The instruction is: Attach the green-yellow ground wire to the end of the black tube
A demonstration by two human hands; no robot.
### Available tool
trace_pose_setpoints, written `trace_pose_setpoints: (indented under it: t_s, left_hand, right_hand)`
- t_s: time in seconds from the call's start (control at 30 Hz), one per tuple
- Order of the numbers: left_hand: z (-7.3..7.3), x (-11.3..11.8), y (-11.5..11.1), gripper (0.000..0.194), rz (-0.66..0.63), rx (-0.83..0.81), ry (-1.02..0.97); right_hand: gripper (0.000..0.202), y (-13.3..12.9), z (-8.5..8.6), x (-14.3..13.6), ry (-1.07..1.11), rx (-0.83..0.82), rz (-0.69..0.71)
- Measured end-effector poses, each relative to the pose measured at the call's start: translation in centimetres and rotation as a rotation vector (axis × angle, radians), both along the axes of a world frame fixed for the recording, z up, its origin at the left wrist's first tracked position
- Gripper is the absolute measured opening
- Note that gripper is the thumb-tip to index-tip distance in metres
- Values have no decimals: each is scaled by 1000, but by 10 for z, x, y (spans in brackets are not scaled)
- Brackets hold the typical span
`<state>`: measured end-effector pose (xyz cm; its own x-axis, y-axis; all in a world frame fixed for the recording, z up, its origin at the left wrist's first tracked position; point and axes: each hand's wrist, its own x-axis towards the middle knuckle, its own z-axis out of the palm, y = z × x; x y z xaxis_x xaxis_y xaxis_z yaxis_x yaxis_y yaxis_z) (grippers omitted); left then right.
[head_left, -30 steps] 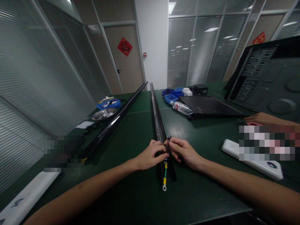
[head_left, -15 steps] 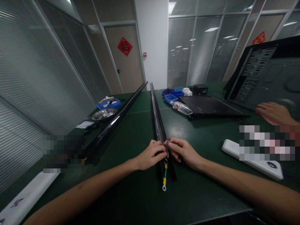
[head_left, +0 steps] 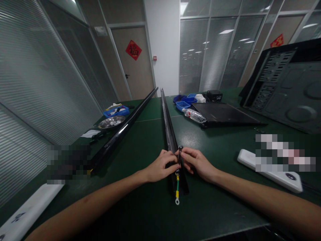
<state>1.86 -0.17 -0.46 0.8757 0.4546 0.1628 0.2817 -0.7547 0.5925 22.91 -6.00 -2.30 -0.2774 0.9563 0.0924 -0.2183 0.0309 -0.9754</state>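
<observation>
A long black metal channel (head_left: 171,134) runs away from me down the middle of the green table. Over its near end my left hand (head_left: 159,167) closes its thumb and fingers on the lower part of a small wrench (head_left: 179,154). My right hand (head_left: 200,164) pinches the same wrench near its upper end, other fingers curled beside the channel. A short green wire (head_left: 177,184) with yellow sleeves hangs from just below my left thumb. Its free ring terminal (head_left: 177,201) points toward me. Fingers hide the spot where wrench and fastening meet.
A second black channel (head_left: 125,126) lies to the left, near a metal bowl (head_left: 111,122) and a blue tray (head_left: 115,111). At right are a plastic bottle (head_left: 194,115), a black panel (head_left: 225,113), a white device (head_left: 281,174) and a large metal case (head_left: 283,90).
Another person's hand has gone from beside the metal case at right. The wrench has turned slightly, and the wire's free end has swung a little to the right.
</observation>
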Motion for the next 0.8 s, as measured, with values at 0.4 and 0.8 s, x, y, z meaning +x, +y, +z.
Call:
trace_pose_setpoints:
  t_s: [0.4, 0.8]
  left_hand:
    - [0, -1, 0, 25, -20, 6, -9]
    - [0, -1, 1, 27, 1, -10, -18]
  right_hand:
    - [40, -1, 2, -1, 1, -2, -6]
    - [38, -1, 1, -1, 11, 1, -8]
